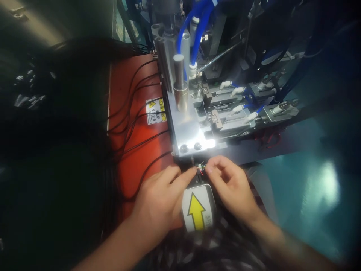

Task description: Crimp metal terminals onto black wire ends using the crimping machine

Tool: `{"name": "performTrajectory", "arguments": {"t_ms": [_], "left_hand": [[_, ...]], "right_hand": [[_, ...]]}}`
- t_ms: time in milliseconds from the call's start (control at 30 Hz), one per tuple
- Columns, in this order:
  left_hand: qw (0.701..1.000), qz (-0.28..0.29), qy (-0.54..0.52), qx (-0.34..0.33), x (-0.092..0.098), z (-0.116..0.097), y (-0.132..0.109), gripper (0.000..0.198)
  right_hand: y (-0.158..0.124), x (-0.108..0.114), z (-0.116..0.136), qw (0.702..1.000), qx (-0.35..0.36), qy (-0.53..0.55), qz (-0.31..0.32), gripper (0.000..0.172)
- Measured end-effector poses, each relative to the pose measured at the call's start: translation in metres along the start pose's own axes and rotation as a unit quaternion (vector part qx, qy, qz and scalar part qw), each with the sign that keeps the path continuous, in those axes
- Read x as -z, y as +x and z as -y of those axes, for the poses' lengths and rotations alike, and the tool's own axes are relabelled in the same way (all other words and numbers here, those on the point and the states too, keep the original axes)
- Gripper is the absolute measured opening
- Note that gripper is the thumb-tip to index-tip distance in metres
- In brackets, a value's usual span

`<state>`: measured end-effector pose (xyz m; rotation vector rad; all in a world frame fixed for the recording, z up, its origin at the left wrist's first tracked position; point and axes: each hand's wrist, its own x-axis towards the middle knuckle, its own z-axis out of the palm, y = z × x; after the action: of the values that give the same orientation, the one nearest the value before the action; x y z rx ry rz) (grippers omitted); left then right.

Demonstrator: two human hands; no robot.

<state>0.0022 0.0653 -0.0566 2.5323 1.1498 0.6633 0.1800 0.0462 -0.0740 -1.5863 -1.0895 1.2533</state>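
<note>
"Where is it brightest?"

"On the metal plate in the middle; its near edge glares to plain white."

"And elsewhere?"

"Dim. The left side sinks almost to black, broken by a few glints, and the far right corner is dark too."

"Any other reflections?"

"A soft white patch shines on the green floor at right. I cannot tell where the lamp is."

"How sharp is it?"

"Clearest around the centre, by the warning label. Toward the edges everything smears, forearms included. The wires between the hands are too fine to make out."
</note>
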Motion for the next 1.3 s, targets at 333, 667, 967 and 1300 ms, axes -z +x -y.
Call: {"name": "performTrajectory", "arguments": {"t_ms": [333,667,967,1300], "left_hand": [[1.000,0.009,-0.012,0.005,-0.001,0.001,-0.003,0.030],[1.000,0.003,-0.007,0.000,0.000,0.001,-0.001,0.029],[1.000,-0.003,-0.012,0.012,-0.006,0.003,-0.005,0.031],[1.000,-0.004,-0.017,0.008,-0.005,0.003,-0.006,0.030]], "right_hand": [[0.002,0.004,-0.003,0.999,0.015,-0.027,0.022,0.016],[0.005,0.007,-0.004,0.996,-0.067,0.037,0.049,0.023],[0.006,0.003,0.004,0.993,-0.083,0.083,0.034,0.025],[0.013,0.006,0.007,0.943,-0.201,0.227,0.142,0.037]]}}
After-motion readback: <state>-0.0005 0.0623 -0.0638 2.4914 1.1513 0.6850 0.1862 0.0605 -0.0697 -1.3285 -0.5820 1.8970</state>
